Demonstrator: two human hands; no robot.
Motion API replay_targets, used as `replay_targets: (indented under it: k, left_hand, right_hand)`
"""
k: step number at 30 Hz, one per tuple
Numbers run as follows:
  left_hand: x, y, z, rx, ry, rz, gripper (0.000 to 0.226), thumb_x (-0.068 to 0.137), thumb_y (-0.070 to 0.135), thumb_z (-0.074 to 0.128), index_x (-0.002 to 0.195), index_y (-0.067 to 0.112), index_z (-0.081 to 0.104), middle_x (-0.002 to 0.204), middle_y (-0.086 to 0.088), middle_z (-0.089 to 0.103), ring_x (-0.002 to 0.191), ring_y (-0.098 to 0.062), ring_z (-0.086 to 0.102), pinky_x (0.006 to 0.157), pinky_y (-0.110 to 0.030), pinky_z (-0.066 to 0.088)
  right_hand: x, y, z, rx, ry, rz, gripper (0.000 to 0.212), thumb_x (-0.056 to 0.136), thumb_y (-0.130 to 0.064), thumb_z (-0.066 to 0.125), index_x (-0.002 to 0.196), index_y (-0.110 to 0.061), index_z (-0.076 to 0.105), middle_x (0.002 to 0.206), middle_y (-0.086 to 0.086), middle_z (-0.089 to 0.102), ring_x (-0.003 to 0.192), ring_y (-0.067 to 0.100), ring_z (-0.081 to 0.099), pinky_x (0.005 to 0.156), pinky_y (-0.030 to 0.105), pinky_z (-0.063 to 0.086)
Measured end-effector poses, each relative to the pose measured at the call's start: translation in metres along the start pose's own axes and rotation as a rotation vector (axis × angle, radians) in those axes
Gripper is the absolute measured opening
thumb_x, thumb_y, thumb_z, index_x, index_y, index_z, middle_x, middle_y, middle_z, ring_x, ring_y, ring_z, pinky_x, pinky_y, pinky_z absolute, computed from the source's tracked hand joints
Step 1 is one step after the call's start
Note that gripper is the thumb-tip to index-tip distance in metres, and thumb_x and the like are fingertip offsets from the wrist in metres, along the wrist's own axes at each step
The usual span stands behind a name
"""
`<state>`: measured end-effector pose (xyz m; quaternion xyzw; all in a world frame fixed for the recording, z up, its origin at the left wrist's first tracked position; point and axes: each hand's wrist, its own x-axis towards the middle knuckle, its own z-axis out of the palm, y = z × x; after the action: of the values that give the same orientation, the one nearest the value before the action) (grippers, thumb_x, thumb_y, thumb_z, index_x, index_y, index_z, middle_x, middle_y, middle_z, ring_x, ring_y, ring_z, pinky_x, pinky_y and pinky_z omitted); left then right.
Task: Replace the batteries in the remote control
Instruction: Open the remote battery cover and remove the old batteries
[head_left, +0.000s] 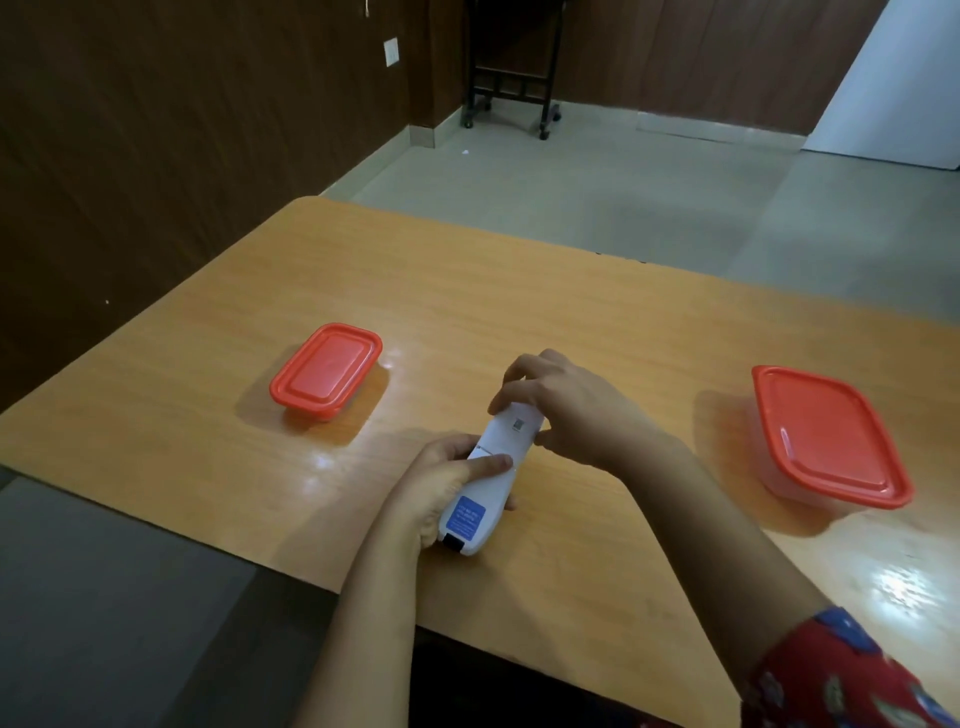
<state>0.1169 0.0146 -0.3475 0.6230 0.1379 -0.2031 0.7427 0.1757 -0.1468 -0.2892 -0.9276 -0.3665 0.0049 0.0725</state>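
Observation:
A white remote control (493, 467) is held back side up above the wooden table (519, 312), with a blue label near its close end. My left hand (441, 493) wraps around its lower half, the thumb pressed across the back. My right hand (566, 405) grips the far end from above, fingers curled over the tip. The back cover looks shut. No batteries are visible.
A small container with a red lid (326, 370) stands to the left of my hands. A larger clear container with a red lid (831, 436) stands at the right. The table's near edge runs diagonally under my forearms. A wheeled stand (511, 67) is far back.

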Motion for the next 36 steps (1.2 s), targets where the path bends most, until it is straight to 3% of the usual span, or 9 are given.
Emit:
replay_targets:
  k: [5,10,21,25,27,29,31,33,36]
  left_hand:
    - [-0.001,0.003,0.000,0.024,-0.008,-0.004,0.028,0.080,0.011,0.072,0.105,0.001,0.063,0.083,-0.020,0.072,0.068,-0.031,0.070,0.058,-0.033,0.057]
    - [-0.004,0.002,-0.008,0.081,-0.038,-0.054,0.028,0.078,0.008,0.073,0.106,0.003,0.066,0.083,-0.019,0.073,0.064,-0.031,0.070,0.058,-0.036,0.058]
    - [-0.005,0.003,-0.020,-0.071,-0.074,0.014,0.035,0.084,-0.002,0.060,0.117,0.008,0.064,0.102,-0.020,0.072,0.076,-0.030,0.073,0.063,-0.030,0.057]
    - [-0.002,0.003,-0.022,-0.057,-0.030,0.059,0.039,0.079,-0.002,0.066,0.116,0.012,0.065,0.100,-0.019,0.074,0.074,-0.031,0.072,0.070,-0.034,0.058]
    - [-0.001,0.002,-0.023,-0.043,0.002,0.076,0.038,0.077,-0.002,0.069,0.113,0.011,0.067,0.097,-0.018,0.074,0.071,-0.030,0.072,0.066,-0.032,0.058]
    - [0.000,0.002,-0.023,-0.011,0.036,0.083,0.035,0.075,-0.001,0.071,0.107,0.013,0.069,0.091,-0.014,0.076,0.067,-0.024,0.072,0.059,-0.026,0.058]
    - [0.000,0.002,-0.023,0.028,0.064,0.095,0.029,0.075,-0.001,0.072,0.099,0.015,0.072,0.084,-0.007,0.076,0.062,-0.017,0.070,0.055,-0.023,0.055]
    - [0.000,0.003,-0.023,0.029,0.071,0.086,0.025,0.076,0.002,0.072,0.098,0.014,0.074,0.086,-0.010,0.076,0.068,-0.021,0.070,0.065,-0.030,0.058]
    - [0.001,0.005,-0.025,-0.077,0.126,0.054,0.024,0.069,0.024,0.076,0.091,0.015,0.077,0.101,-0.020,0.073,0.084,-0.033,0.066,0.088,-0.047,0.052]
  right_hand:
    - [-0.006,0.004,0.001,0.053,0.050,0.023,0.046,0.077,-0.009,0.072,0.117,-0.030,0.063,0.121,-0.002,0.055,0.109,0.021,0.047,0.082,0.037,0.048]
    - [-0.007,0.027,-0.012,0.255,-0.041,0.111,0.053,0.064,-0.005,0.078,0.110,-0.029,0.067,0.114,-0.007,0.057,0.105,0.017,0.051,0.084,0.031,0.045]
    - [-0.035,0.064,0.045,0.391,0.189,0.915,0.045,0.067,-0.048,0.073,0.104,-0.024,0.063,0.102,-0.001,0.063,0.087,0.017,0.056,0.062,0.030,0.038]
    - [-0.040,0.059,0.053,0.279,0.106,0.991,0.057,0.073,-0.046,0.068,0.124,-0.025,0.054,0.122,0.005,0.054,0.113,0.028,0.049,0.081,0.035,0.041]
    - [-0.035,0.047,0.051,0.242,0.153,0.876,0.062,0.081,-0.035,0.065,0.138,-0.025,0.042,0.135,0.007,0.045,0.122,0.030,0.041,0.097,0.038,0.037]
    - [-0.030,0.029,0.042,0.570,0.239,0.695,0.052,0.087,-0.017,0.055,0.137,-0.028,0.044,0.135,0.004,0.047,0.122,0.025,0.045,0.104,0.036,0.037]
    - [-0.029,0.006,0.030,1.022,0.147,0.640,0.041,0.093,-0.015,0.046,0.129,-0.032,0.051,0.128,-0.002,0.055,0.116,0.016,0.052,0.101,0.036,0.044]
    - [-0.029,-0.011,0.028,1.273,0.021,0.665,0.032,0.096,-0.021,0.047,0.126,-0.030,0.055,0.119,0.000,0.062,0.106,0.014,0.060,0.087,0.031,0.052]
    - [-0.031,-0.020,0.035,1.483,0.132,0.750,0.027,0.094,-0.010,0.053,0.119,-0.018,0.060,0.109,0.008,0.065,0.088,0.015,0.063,0.070,0.024,0.054]
